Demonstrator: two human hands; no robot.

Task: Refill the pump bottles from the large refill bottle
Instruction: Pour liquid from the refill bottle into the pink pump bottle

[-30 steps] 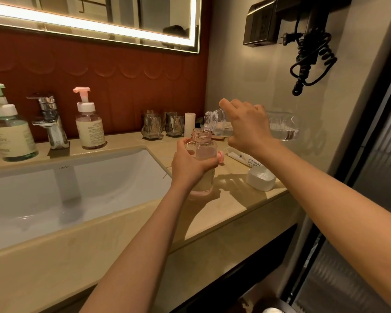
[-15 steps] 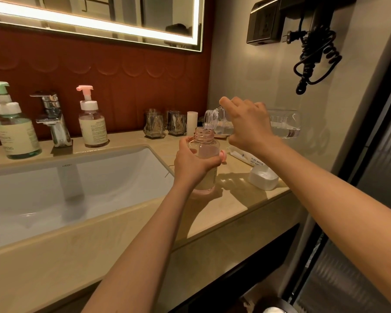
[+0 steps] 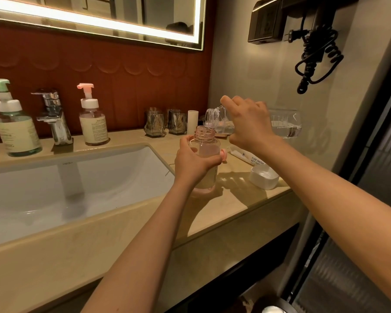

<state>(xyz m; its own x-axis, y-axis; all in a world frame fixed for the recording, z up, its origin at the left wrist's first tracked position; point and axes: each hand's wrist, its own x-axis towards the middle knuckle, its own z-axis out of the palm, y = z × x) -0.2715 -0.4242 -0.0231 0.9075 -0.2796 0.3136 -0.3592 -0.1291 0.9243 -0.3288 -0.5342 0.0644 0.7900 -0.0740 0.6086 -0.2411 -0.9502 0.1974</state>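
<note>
Refilling is under way at the open pump bottle (image 3: 205,159), which stands on the worktop (image 3: 239,199) just right of the sink (image 3: 77,188), its pump head off and its threaded neck bare. We wrap our left hand (image 3: 191,164) around its body, grip clamped on it, so it cannot tip or slide while liquid goes in. Above and to the right, our right hand (image 3: 250,124) is closed around the large refill bottle (image 3: 284,124), held nearly on its side with its mouth directly over the open neck; that tilt is what lets the clear liquid run forward, and the mouth sits close to the neck to keep the stream from missing. The pump bottle looks partly filled with pale liquid, though how high it stands behind our fingers we cannot tell. A pink part (image 3: 224,154) peeks out beside our left hand, probably the removed pump, but it is mostly hidden. Further right on the worktop lie a white cap (image 3: 264,177) and a packet of wet wipes (image 3: 253,158), set aside out of the pour's way. Behind the sink stand a pink-topped pump bottle (image 3: 93,123) and a green-topped pump bottle (image 3: 14,129) on either side of the tap (image 3: 54,116), upright and capped; we judge they either wait their turn or are done.
</note>
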